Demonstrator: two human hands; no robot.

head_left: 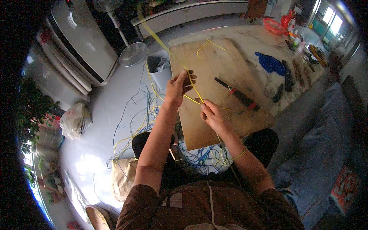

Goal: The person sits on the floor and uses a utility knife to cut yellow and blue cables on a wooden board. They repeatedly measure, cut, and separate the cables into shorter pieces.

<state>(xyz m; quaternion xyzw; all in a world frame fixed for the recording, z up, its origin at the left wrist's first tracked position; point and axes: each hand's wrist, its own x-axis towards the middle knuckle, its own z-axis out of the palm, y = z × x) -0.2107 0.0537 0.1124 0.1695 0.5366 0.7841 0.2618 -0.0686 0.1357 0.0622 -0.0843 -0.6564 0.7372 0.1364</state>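
Observation:
A thin yellow strand (195, 87) runs between my two hands, over a brown wooden board (234, 126). My left hand (178, 87) has it at the thumb and forefinger, with the other fingers loosely apart. From there a flat yellow length (155, 35) stretches up to the far left. Lower and to the right, my right hand (214, 116) is closed in a pinch on the same strand. A tool with a red-and-black handle (243, 98) and dark blade lies on the board beyond it. Short yellow pieces (209, 43) rest at the board's far end.
Tangled blue and yellow strands (207, 159) lie below the board and across the floor at left. A grey bin (160, 74) stands beside the board's left edge. On the marble-patterned surface to the right are a blue cloth (270, 63) and several dark items.

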